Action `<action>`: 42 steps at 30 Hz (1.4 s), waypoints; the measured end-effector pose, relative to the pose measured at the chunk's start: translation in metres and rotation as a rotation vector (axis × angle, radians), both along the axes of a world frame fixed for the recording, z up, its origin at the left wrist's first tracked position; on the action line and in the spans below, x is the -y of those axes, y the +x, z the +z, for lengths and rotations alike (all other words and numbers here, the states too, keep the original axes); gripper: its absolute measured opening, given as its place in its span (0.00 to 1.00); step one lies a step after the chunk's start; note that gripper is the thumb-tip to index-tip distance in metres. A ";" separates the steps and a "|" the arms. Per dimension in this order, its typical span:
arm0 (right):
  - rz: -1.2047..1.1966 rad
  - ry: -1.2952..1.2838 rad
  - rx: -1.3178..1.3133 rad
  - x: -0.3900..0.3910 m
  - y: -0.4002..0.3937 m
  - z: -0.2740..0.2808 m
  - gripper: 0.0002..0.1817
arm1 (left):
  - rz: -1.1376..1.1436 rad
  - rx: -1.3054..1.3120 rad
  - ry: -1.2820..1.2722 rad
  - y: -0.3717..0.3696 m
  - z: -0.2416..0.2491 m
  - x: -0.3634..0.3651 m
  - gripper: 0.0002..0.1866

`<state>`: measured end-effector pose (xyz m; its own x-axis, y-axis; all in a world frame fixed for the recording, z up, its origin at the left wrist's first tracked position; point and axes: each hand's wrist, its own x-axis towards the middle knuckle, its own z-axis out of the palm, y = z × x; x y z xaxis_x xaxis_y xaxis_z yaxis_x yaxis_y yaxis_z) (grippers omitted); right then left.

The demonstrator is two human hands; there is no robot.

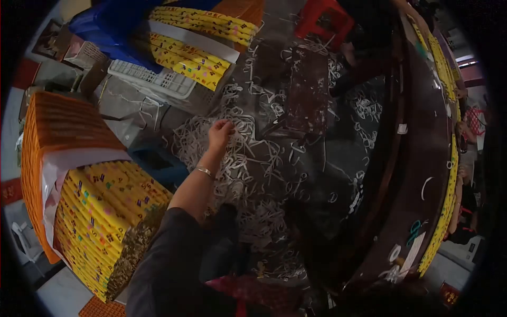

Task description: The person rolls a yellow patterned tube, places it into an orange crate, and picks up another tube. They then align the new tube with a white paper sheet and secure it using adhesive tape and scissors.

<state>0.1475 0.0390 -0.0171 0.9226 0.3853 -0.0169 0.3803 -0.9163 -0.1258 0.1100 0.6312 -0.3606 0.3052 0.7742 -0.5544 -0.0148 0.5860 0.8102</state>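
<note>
My left hand [220,133] reaches forward over the floor, a metal bracelet on its wrist and a dark sleeve on the arm. Its fingers are curled together, and whether anything small is between them I cannot make out. Beneath it lies a heap of loose whitish strips [198,140]. To the left of my arm, an orange crate [71,124] lined with white sheet holds a thick stack of yellow printed folds [100,211]. My right hand does not show.
A blue stool [158,164] is beside the crate. Farther off are a white basket [153,79], more yellow printed folds [185,58], a dark wooden bench [309,92] and a red stool [323,24]. Along the right runs a dark table [409,179] with scissors [414,232]; other people's arms show beyond.
</note>
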 end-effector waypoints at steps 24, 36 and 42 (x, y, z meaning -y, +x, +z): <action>-0.020 -0.138 -0.028 -0.034 0.017 -0.018 0.34 | 0.468 0.628 -0.275 0.068 -0.043 -0.077 0.15; 0.023 0.004 0.117 0.074 -0.073 0.002 0.38 | 0.203 0.464 -0.362 -0.084 0.125 0.241 0.15; -0.032 0.131 0.109 0.061 -0.087 0.007 0.35 | -0.132 0.491 -0.328 -0.177 0.200 0.311 0.12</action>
